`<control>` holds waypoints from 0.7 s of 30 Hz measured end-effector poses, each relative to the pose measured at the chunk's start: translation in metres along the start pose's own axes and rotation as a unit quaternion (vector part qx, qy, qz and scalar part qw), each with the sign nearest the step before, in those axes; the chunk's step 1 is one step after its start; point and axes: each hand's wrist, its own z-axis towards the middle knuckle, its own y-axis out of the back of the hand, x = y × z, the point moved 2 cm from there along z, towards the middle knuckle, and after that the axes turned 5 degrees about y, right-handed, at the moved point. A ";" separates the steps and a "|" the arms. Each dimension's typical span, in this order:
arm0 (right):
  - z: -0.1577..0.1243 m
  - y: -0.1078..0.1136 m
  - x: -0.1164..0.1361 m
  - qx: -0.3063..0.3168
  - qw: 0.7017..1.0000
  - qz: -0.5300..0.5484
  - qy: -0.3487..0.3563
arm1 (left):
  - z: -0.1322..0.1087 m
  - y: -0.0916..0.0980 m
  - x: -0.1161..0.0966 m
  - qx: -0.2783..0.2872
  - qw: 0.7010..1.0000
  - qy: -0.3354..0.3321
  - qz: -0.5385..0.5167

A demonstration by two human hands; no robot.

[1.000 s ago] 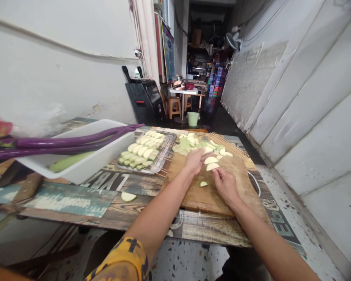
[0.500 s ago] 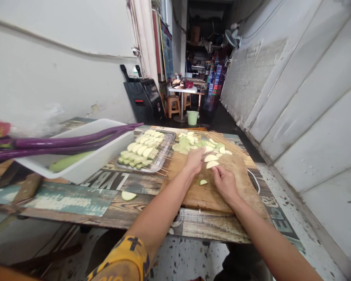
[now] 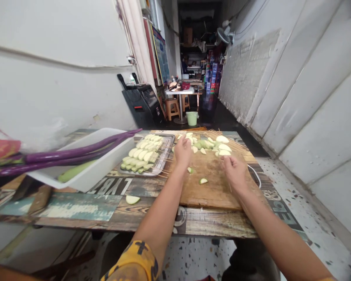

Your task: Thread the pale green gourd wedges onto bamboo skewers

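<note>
My right hand is pinched on the near end of a skewer, with several pale half-round vegetable slices threaded on it. The thin stick itself is mostly hidden. My left hand is over the left side of the wooden cutting board, beside the heap of cut slices. Its fingers are partly bent and seem apart, with nothing visible in them. A green-edged slice lies on the board between my hands. On the metal tray to the left are rows of finished skewers.
Long purple eggplants lie across a white plastic bin, with a pale green vegetable inside. A cleaver's wooden handle is at the table's left. One loose slice sits near the front edge. Bare sticks lie behind the board.
My left hand has come away from the skewer and moved left. My right hand has carried the skewer right. The view has shifted slightly.
</note>
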 end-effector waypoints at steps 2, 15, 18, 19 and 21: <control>0.001 0.000 -0.005 -0.008 0.999 0.035 -0.020 | 0.005 0.006 0.001 0.001 0.986 -0.078 0.150; 0.001 -0.003 -0.005 0.012 0.999 0.038 -0.017 | 0.022 -0.034 0.012 0.087 0.562 -0.158 0.807; 0.002 -0.005 -0.008 0.009 1.000 0.018 -0.001 | 0.027 -0.037 0.016 0.088 0.537 -0.168 0.822; 0.002 -0.005 -0.009 0.007 1.000 0.010 0.005 | 0.027 -0.037 0.018 0.082 0.535 -0.172 0.823; 0.002 -0.005 -0.011 0.003 1.000 0.001 0.014 | 0.025 -0.038 0.022 0.073 0.538 -0.180 0.820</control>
